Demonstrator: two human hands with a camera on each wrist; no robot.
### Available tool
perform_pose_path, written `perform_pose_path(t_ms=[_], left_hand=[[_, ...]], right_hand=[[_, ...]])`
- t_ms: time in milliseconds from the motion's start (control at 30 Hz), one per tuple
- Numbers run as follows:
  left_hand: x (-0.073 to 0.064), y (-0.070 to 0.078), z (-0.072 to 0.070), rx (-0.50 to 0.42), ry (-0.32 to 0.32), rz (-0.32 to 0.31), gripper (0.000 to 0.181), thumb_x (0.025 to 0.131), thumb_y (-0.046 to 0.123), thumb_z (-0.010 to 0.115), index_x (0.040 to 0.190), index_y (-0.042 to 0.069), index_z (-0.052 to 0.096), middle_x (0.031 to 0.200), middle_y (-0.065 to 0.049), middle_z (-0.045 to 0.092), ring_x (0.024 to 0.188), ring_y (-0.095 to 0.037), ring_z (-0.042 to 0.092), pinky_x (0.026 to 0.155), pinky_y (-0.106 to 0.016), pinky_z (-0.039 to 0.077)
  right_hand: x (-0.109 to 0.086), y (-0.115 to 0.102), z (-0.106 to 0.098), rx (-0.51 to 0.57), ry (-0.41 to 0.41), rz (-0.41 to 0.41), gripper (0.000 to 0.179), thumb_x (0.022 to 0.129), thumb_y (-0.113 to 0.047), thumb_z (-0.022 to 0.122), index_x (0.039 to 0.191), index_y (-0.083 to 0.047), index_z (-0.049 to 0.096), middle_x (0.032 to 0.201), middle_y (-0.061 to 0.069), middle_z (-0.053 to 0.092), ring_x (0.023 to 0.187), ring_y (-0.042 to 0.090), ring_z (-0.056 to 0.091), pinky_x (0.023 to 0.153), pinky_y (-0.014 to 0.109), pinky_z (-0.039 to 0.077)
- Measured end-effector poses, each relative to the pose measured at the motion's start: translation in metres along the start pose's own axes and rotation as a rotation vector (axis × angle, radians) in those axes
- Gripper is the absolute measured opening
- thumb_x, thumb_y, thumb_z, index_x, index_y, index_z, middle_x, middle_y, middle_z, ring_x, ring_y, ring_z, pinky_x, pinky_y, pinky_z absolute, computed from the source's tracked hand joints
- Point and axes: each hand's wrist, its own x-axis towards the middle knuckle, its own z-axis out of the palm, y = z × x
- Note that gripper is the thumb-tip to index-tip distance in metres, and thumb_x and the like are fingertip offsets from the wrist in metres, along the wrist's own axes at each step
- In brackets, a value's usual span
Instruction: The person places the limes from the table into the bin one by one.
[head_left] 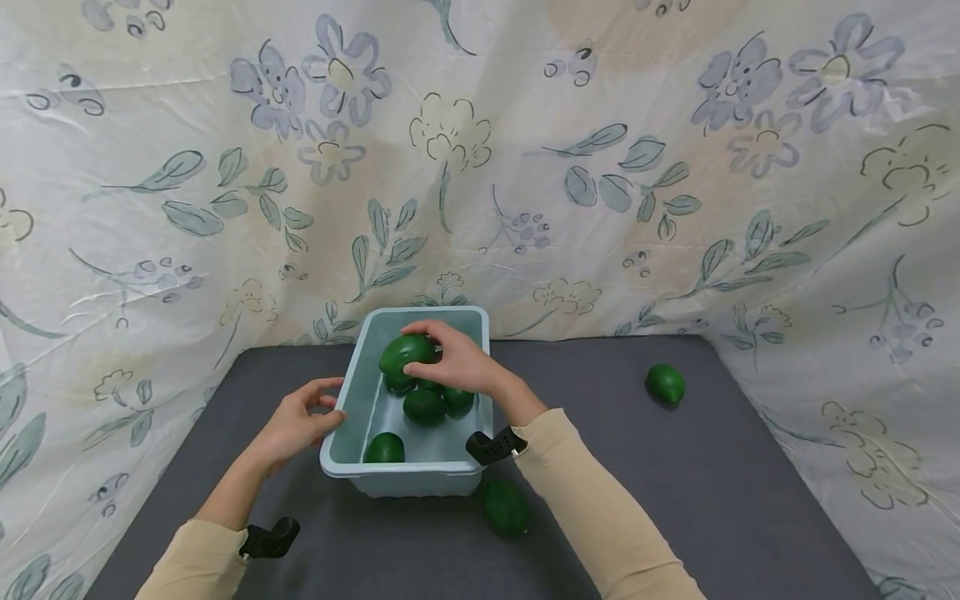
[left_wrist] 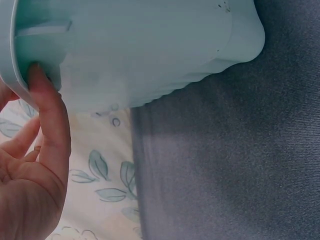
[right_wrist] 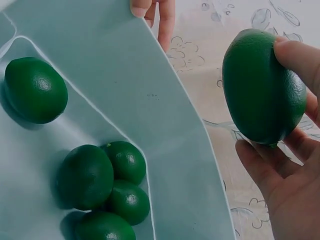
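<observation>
A pale blue-green plastic bin [head_left: 408, 468] stands on the dark grey table, its far end near the floral cloth. My left hand [head_left: 303, 421] pinches its left rim; in the left wrist view a finger [left_wrist: 52, 117] bends under the rim's lip. My right hand [head_left: 461, 362] holds a dark green lime [right_wrist: 264, 85] over the far part of the bin, thumb on one side and fingers on the other. Several limes lie inside, most grouped beneath the held one, such as this lime [right_wrist: 86, 177]. Another lime [head_left: 385, 448] sits apart at the near left corner.
Outside the bin, one lime [head_left: 506, 508] lies close to its near right corner, beside my right sleeve [head_left: 600, 508]. A second lime [head_left: 666, 384] rests farther off on the right side of the table [head_left: 720, 475]. Floral cloth [head_left: 517, 167] hangs behind and along both sides.
</observation>
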Motion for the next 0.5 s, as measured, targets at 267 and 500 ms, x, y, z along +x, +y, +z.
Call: perform_pose_path(t_ms=[267,500], left_hand=[[0.000,0.000,0.000,-0.001,0.003,0.001,0.059,0.087,0.014,0.060,0.139,0.008,0.033,0.110,-0.020,0.051,0.081,-0.022,0.060,0.063,-0.036,0.055],[0.000,0.000,0.001,-0.003,0.003,0.000,0.058,0.087,0.013,0.060,0.139,0.008,0.033,0.110,-0.020,0.051,0.081,-0.022,0.060,0.064,-0.037,0.055]], right_hand=[[-0.003,-0.002,-0.004,-0.005,-0.014,0.002,0.056,0.089,-0.027,0.060,0.140,-0.019,0.037,0.143,-0.004,0.036,0.132,0.017,0.034,0.105,0.037,0.032],[-0.011,0.004,-0.010,0.011,-0.011,-0.006,0.055,0.090,-0.028,0.058,0.140,-0.022,0.036,0.144,-0.007,0.034,0.132,0.015,0.035,0.104,0.038,0.034]])
